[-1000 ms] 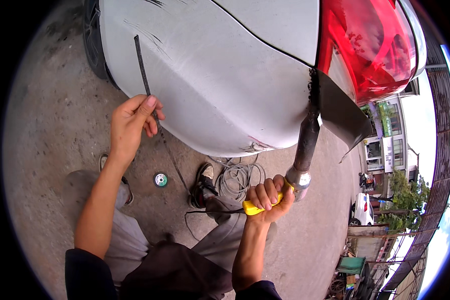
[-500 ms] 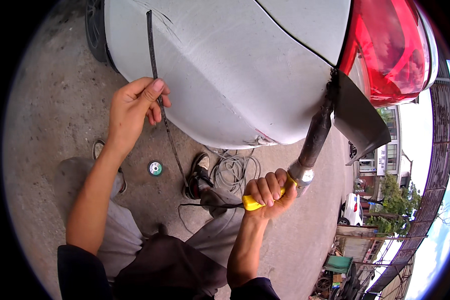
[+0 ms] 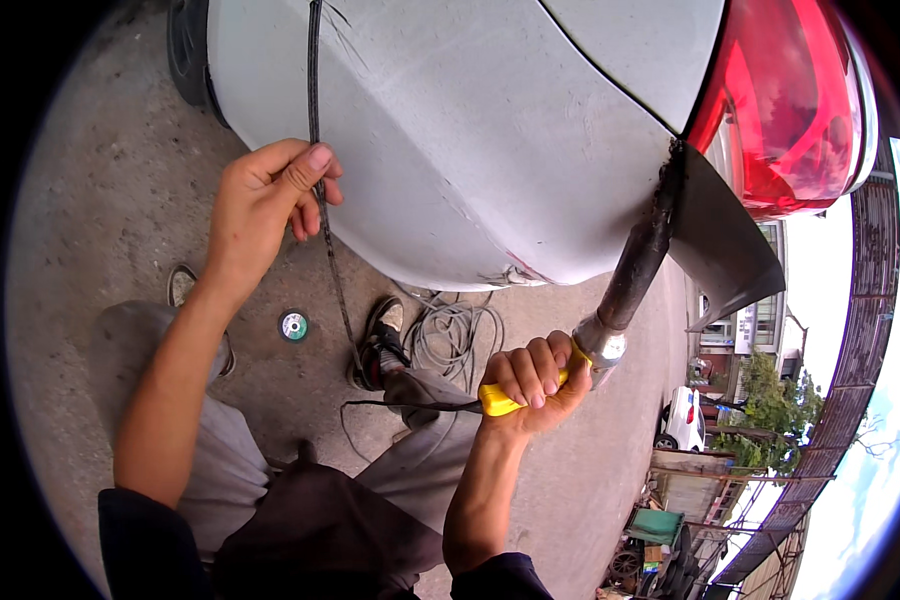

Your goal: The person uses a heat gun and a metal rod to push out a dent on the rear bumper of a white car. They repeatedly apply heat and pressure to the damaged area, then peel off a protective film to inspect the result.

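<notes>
My right hand (image 3: 538,382) is wrapped round the yellow handle of a heat gun (image 3: 630,270) with a metal collar and a long blackened nozzle. Its tip reaches up to a lumpy black patch (image 3: 675,160) at the edge of the white car's bumper (image 3: 490,130), below the red tail light (image 3: 785,110). Beside the nozzle a dark curved flap (image 3: 727,240) juts outward. Between the thumb and fingers of my left hand (image 3: 265,200) is a long thin black strip (image 3: 314,80), running up across the bumper and hanging down toward my shoe.
A coiled grey cable (image 3: 450,335) lies on the concrete beneath the bumper. Near my feet is a small round disc (image 3: 293,325). The tool's black cord (image 3: 410,404) trails past my leg. Farther right stand another white car (image 3: 682,420) and a tree (image 3: 775,415).
The strip's upper end has moved up to the picture's top edge. My view has shifted slightly; both hands keep their hold, and the nozzle stays at the black patch.
</notes>
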A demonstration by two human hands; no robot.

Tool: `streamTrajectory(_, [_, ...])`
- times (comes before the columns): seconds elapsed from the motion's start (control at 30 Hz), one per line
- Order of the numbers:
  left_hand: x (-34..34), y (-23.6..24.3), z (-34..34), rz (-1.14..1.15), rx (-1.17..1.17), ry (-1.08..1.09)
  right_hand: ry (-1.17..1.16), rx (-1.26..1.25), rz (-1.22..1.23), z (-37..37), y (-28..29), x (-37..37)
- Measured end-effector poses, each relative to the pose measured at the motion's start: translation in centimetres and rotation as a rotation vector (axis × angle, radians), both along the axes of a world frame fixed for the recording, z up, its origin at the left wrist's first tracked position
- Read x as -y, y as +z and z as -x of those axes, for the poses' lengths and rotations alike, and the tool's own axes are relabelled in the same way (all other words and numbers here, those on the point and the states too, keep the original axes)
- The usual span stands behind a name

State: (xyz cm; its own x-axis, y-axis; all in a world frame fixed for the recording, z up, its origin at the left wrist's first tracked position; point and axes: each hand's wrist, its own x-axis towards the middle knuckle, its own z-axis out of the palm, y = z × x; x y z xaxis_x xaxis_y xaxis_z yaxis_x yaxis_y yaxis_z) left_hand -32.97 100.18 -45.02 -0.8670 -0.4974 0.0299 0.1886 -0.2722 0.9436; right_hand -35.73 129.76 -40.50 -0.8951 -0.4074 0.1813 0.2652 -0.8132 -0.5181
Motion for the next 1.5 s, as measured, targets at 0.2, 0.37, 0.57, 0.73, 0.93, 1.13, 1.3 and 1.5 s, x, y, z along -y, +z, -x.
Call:
streamTrajectory(0.2, [0.1, -0.4, 0.0, -0.008, -0.008, 0.006, -0.006, 0.013, 0.011, -0.6, -0.9, 0.0])
streamTrajectory(0.37, [0.2, -0.5, -0.1, -0.002, -0.028, 0.004, 0.049, -0.038, 0.017, -0.7, -1.4, -0.4])
streamTrajectory(0.57, [0.0, -0.3, -0.2, 0.008, -0.029, 0.004, 0.043, -0.025, 0.054, 0.2, -0.8, 0.9])
streamTrajectory(0.73, [0.0, -0.4, -0.1, 0.000, -0.013, 0.009, 0.077, -0.027, 0.082, 0.1, -1.4, 1.2])
streamTrajectory(0.93, [0.1, -0.4, -0.2, 0.024, 0.003, -0.013, 0.059, -0.005, 0.107, -0.6, -1.9, 0.3])
streamTrajectory(1.13, [-0.1, -0.6, -0.2, 0.013, -0.011, -0.002, 0.065, -0.047, 0.051, 0.2, -1.0, 1.3])
streamTrajectory(1.3, [-0.2, -0.4, -0.2, 0.018, -0.007, -0.001, 0.064, -0.007, 0.112, 0.2, -1.4, 1.7])
streamTrajectory(1.5, [-0.2, -0.4, -0.3, 0.004, 0.000, 0.002, 0.071, 0.031, 0.157, -0.2, -1.7, 1.9])
